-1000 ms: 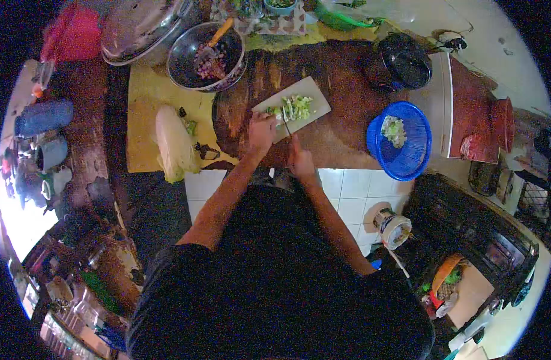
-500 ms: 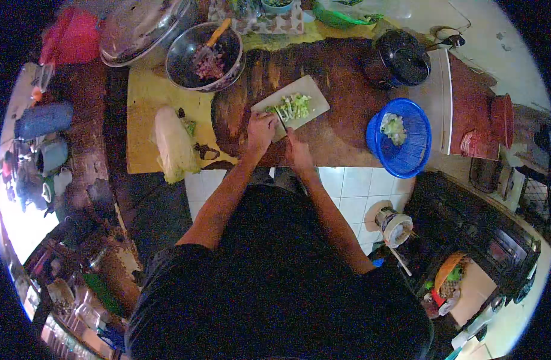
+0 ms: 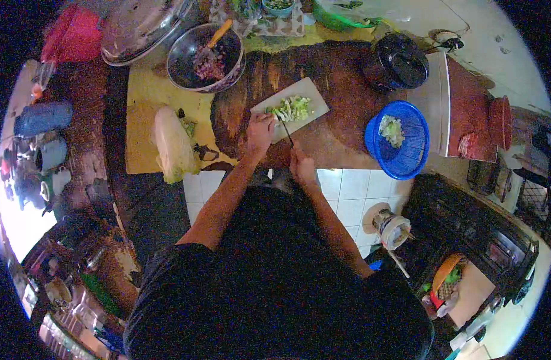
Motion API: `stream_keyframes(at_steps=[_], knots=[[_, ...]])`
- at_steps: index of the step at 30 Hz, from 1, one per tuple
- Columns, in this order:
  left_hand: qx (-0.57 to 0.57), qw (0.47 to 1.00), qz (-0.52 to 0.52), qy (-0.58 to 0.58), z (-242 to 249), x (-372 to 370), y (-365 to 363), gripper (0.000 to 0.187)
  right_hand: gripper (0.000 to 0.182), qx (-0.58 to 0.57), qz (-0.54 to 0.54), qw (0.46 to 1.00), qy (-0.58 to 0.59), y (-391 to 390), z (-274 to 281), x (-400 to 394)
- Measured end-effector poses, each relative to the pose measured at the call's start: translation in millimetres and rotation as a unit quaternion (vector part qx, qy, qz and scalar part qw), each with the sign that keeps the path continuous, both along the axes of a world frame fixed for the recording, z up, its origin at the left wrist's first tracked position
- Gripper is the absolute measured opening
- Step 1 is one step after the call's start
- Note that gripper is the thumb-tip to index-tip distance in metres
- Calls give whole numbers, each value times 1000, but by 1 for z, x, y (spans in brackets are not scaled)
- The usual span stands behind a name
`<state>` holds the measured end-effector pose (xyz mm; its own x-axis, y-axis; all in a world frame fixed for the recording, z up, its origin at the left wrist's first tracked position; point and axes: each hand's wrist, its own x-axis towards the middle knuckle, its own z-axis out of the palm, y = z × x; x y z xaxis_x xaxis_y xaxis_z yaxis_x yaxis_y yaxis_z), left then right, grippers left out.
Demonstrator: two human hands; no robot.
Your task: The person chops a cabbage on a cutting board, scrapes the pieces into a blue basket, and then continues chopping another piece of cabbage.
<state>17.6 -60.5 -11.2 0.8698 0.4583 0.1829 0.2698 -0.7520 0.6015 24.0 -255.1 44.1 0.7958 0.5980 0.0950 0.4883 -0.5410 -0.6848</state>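
A pale cutting board [image 3: 308, 88] lies at a slant on the dark wooden table. Chopped pale-green cabbage [image 3: 296, 107] is heaped across its middle. At the board's left end my left hand [image 3: 260, 135] has its fingers curled over the near end of the cabbage. My right hand [image 3: 303, 167] is closed round the handle of a knife [image 3: 285, 129], whose dark blade reaches up over the board to the cabbage, beside my left fingertips. To the left rests a whole napa cabbage [image 3: 173, 143]. On the right, a blue basket [image 3: 410, 150] holds some chopped cabbage [image 3: 392, 131].
A bowl [image 3: 178, 60] at the back left contains reddish chopped meat and an orange-handled spatula [image 3: 220, 33]. A black pot [image 3: 397, 63] stands at the back right. Behind are an egg tray [image 3: 284, 25] and a green basin [image 3: 335, 18]. The table's near edge runs just before my body.
My right hand has drawn slightly down and toward me with the knife, showing more of the blade. My left hand stays nearly in place.
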Motion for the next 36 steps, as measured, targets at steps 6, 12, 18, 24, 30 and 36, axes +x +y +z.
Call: stream_keyframes(at_steps=[6, 12, 18, 24, 30, 36], knots=[[-6, 1000, -10, 14, 20, 1, 2, 21, 44, -82, -11, 984, 159, 14, 2, 19], [-34, 999, -8, 39, 12, 3, 4, 20, 44, -94, -24, 995, 27, 1, -8, 13], [-20, 999, 4, 46, 14, 5, 5, 21, 43, -125, -68, 989, 35, -9, -3, 8], [15, 999, -32, 4, 18, 4, 7, 23, 42, -162, -74, 982, 66, 10, 18, 17], [-13, 999, -49, -18, 11, 4, 13, 23, 38, -147, -10, 984, 100, 13, 41, 12], [-57, 998, -27, 12, 10, -1, 11, 20, 36, -51, -39, 996, 68, 1, -3, 12]])
